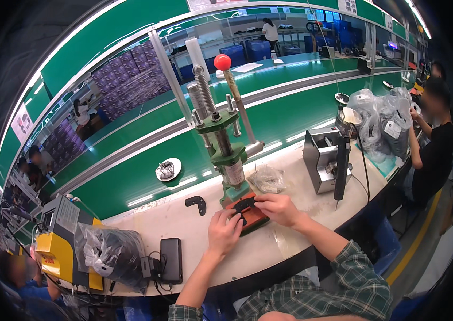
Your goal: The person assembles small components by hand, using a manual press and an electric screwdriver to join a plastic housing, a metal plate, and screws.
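Both hands work at the foot of a green hand press [228,156], on a pale worktop [197,232]. The left hand [225,231] and the right hand [279,208] have their fingers bent and closed on a curved black part [244,205], one at either end. The part lies between them on the orange base [257,218], just below the press head; whether it sits flat cannot be told, since fingers cover its ends.

The main risk is to the fingertips, which are near the ram: if the lever, topped by a red knob [222,62] beyond the hands, came down now, they could be pinched. Uneven pressure from the two hands could also leave the part tilted or off-centre, so that a stroke might mark or crack it.

Just beyond the right hand, a crumpled clear bag [268,179] lies close beside the base and could snag or slide under the work if nudged. A second black piece [196,204], left of the hands, lies well apart from the base.
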`<control>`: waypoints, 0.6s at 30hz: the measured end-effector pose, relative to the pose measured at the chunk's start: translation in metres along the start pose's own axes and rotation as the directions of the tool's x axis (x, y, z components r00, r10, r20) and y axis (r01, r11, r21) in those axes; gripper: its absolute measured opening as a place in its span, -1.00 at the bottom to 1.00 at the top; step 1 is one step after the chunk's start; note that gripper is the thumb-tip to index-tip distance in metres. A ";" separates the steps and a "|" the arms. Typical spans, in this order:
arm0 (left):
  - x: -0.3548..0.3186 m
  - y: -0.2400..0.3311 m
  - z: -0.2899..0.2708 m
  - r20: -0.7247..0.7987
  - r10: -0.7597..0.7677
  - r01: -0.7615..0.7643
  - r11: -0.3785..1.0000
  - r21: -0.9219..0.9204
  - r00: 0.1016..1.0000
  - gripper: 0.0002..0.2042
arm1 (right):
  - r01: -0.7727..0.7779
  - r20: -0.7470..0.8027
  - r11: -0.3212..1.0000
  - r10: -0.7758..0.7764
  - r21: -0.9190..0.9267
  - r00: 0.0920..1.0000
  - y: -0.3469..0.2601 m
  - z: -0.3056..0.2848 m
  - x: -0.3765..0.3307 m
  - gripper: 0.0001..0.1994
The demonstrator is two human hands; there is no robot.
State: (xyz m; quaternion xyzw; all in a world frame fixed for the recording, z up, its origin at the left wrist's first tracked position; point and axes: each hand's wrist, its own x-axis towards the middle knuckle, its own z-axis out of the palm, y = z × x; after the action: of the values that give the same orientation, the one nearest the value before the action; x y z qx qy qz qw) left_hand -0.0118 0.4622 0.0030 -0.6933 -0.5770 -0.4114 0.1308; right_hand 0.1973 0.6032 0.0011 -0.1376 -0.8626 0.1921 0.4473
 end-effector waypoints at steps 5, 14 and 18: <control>-0.012 -0.011 0.010 -0.013 0.021 -0.021 1.000 -0.019 1.000 -0.82 | 0.244 0.016 0.958 -0.244 -0.150 0.970 0.002 0.005 -0.002 -0.78; -0.013 -0.008 0.010 -0.029 0.007 -0.008 0.999 -0.042 1.000 -0.81 | 0.203 0.135 0.970 -0.185 -0.137 0.974 0.018 0.021 0.025 -0.83; -0.017 -0.008 0.010 -0.024 -0.005 0.004 0.999 -0.041 1.000 -0.81 | -0.040 0.079 0.998 0.035 0.057 0.996 0.013 0.031 0.029 -0.86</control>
State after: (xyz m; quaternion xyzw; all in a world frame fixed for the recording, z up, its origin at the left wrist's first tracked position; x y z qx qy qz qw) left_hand -0.0146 0.4596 -0.0177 -0.6897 -0.5684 -0.4316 0.1226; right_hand 0.1562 0.6203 0.0002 -0.1329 -0.8708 0.2308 0.4133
